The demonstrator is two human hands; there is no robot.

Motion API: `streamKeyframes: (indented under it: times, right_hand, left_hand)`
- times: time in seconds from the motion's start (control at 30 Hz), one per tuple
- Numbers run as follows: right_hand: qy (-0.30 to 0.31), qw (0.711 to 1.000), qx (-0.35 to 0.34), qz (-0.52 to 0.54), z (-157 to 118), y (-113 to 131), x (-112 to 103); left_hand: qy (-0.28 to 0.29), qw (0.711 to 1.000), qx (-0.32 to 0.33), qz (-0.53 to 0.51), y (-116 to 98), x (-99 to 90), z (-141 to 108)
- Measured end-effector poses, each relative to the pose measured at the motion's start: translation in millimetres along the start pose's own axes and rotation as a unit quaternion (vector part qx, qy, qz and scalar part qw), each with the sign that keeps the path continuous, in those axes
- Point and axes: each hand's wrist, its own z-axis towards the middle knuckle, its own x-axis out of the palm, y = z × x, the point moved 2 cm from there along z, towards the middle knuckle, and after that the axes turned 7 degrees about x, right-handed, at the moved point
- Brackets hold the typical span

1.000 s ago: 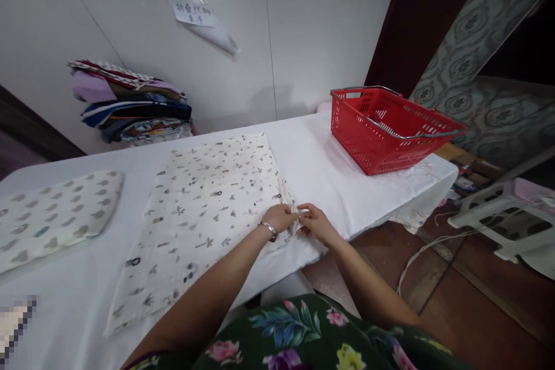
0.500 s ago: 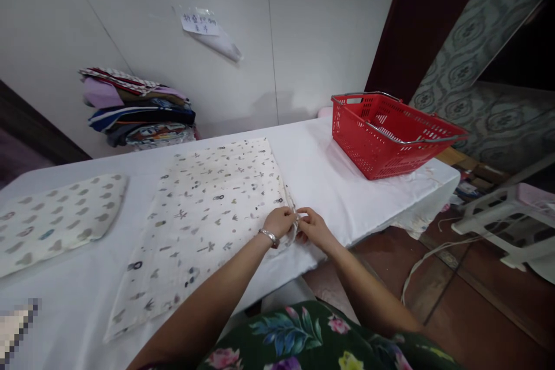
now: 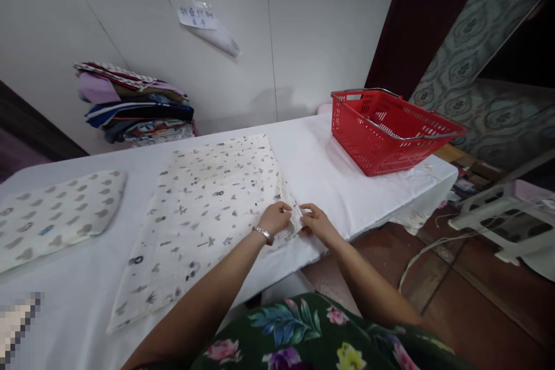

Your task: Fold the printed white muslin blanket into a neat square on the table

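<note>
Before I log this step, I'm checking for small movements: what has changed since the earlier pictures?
The left hand has shifted slightly left, away from the right hand, so more of the printed cloth's edge shows between them. Whether either grip changed is unclear. The red basket, spotted cloth and clothes pile stayed put.

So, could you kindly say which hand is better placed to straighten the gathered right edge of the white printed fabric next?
Probably the right hand: it is at the outer side of that edge, nearer the red plastic basket, while the left hand sits further in over the white printed fabric.
</note>
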Motion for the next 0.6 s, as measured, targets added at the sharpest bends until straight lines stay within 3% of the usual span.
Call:
streamKeyframes:
  times: [0.13, 0.27, 0.43, 0.6]
  right_hand:
    - [-0.004, 1.0, -0.028, -0.008, 0.2, -1.5, -1.4]
    - [0.003, 0.997, -0.071, -0.027, -1.0, 0.2, 3.2]
    - [0.001, 0.996, -0.079, -0.039, -4.0, 1.9, 4.6]
    - [0.003, 0.995, -0.076, -0.069, -11.6, 4.4, 3.2]
  left_hand:
    - [-0.028, 0.994, 0.04, 0.099, -10.4, -7.7, -2.0]
    - [-0.035, 0.981, 0.073, 0.177, -21.0, -0.2, 0.0]
    - [-0.025, 0.988, 0.072, 0.138, -15.8, 14.0, 4.5]
    - [-0.018, 0.998, 0.056, 0.036, -6.1, 18.0, 4.6]
